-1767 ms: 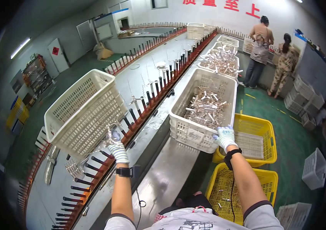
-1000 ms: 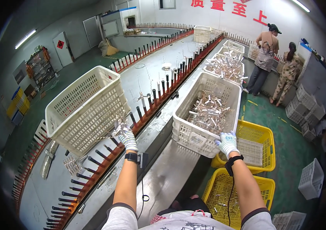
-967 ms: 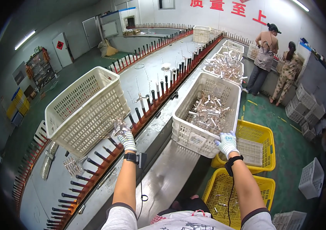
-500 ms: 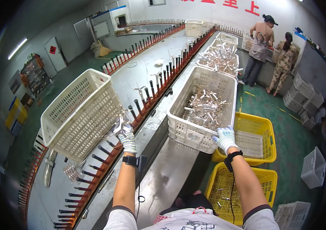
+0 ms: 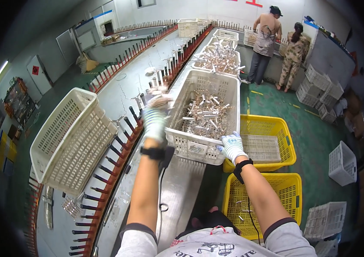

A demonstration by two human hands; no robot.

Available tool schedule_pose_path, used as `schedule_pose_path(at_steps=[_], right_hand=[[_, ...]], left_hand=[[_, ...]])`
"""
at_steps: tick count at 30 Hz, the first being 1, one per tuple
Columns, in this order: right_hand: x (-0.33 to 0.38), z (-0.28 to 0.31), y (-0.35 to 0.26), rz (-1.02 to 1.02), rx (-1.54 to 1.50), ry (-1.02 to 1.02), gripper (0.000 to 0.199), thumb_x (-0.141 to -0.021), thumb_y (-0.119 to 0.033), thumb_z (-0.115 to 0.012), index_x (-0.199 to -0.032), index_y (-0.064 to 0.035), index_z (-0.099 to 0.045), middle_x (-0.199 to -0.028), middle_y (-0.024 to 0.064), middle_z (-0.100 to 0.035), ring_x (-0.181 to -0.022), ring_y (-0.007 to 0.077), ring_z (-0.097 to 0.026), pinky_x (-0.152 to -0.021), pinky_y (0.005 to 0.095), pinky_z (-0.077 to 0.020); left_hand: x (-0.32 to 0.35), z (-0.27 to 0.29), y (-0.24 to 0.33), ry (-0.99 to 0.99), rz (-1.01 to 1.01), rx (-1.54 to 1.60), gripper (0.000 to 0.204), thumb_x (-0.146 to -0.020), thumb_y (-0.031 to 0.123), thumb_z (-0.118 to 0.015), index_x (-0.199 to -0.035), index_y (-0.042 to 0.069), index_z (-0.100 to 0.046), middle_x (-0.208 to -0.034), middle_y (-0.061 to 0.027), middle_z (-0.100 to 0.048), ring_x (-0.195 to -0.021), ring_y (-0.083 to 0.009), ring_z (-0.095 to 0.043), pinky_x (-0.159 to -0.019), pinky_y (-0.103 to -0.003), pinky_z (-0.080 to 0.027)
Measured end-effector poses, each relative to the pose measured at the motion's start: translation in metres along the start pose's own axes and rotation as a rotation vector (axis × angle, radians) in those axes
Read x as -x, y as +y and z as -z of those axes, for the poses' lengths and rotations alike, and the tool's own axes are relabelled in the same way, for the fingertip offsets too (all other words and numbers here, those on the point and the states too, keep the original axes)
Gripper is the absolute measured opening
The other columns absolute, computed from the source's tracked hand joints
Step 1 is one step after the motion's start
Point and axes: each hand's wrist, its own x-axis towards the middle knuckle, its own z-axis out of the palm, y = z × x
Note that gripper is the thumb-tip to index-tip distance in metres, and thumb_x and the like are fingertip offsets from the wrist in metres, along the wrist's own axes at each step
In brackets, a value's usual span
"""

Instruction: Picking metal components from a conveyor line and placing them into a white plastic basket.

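A white plastic basket (image 5: 190,147) stands in front of me, tilted toward me, with many small white and copper-coloured metal parts (image 5: 207,113) inside. My right hand (image 5: 233,146), in a striped glove, grips its near right corner. My gloved left hand (image 5: 154,122) is at the basket's left rim, smeared by motion. A blurred bunch of small shiny parts (image 5: 159,97) sticks up from its fingers; their exact kind cannot be made out. To the left, a second white basket (image 5: 73,150) stands tilted on the conveyor and looks empty inside.
A curving conveyor carries a row of black-tipped pegs (image 5: 105,182) beside my left arm. More filled baskets (image 5: 218,58) line the bench beyond. Yellow crates (image 5: 291,143) stand on the floor to the right. Two people (image 5: 265,38) work at the back wall.
My left hand has moved from beside the left basket to the rim of the basket before me, carrying the shiny parts. My right hand stays at the corner. The view has shifted to the right.
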Motion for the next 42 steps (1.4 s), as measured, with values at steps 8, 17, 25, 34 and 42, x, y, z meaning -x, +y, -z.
schedule_pose_path(at_steps=[8,17,25,34,42], right_hand=[[0.009,-0.005,0.003,-0.001,-0.044,0.077,0.037,-0.077,-0.040,-0.058,-0.094,-0.0080,-0.060,-0.092,0.0120,-0.062,-0.096,0.0274,-0.054,-0.099,0.0419,-0.0272],[0.008,-0.006,0.006,-0.027,-0.006,0.037,0.040,-0.078,-0.040,-0.057,-0.101,-0.0080,-0.060,-0.100,0.0116,-0.062,-0.100,0.0240,-0.055,-0.102,0.0407,-0.0245],[0.009,-0.010,0.012,-0.046,0.039,0.034,0.040,-0.077,-0.041,-0.058,-0.100,-0.0091,-0.060,-0.098,0.0105,-0.062,-0.100,0.0236,-0.055,-0.102,0.0399,-0.0247],[0.011,-0.005,0.008,-0.039,-0.006,0.038,0.039,-0.077,-0.042,-0.058,-0.099,-0.0099,-0.060,-0.097,0.0130,-0.062,-0.099,0.0253,-0.055,-0.101,0.0408,-0.0246],[0.004,-0.011,0.013,-0.040,0.019,-0.013,0.046,-0.077,-0.043,-0.057,-0.107,-0.0090,-0.058,-0.101,0.0089,-0.061,-0.103,0.0232,-0.053,-0.101,0.0404,-0.0244]], left_hand=[[0.107,-0.037,-0.014,0.040,0.047,0.340,0.083,-0.069,0.037,-0.067,-0.131,-0.003,-0.030,-0.139,-0.0260,-0.023,-0.129,-0.0371,-0.022,-0.107,-0.038,-0.020],[0.123,-0.004,-0.169,0.779,0.420,0.363,0.063,-0.084,0.023,-0.053,-0.133,-0.006,-0.026,-0.138,-0.0229,-0.029,-0.128,-0.0310,-0.029,-0.106,-0.030,-0.021],[0.103,0.040,-0.177,1.003,0.430,0.646,0.037,-0.087,0.016,-0.051,-0.121,0.000,-0.047,-0.112,-0.0122,-0.057,-0.093,-0.0222,-0.052,-0.087,-0.030,-0.038],[0.081,0.017,-0.150,0.699,0.526,0.763,0.033,-0.086,0.006,-0.049,-0.118,-0.002,-0.048,-0.109,-0.0109,-0.059,-0.090,-0.0182,-0.054,-0.083,-0.026,-0.040],[0.079,0.021,-0.152,0.897,0.435,0.721,0.026,-0.084,0.007,-0.055,-0.108,-0.002,-0.054,-0.100,-0.0076,-0.061,-0.085,-0.0154,-0.054,-0.079,-0.028,-0.042]])
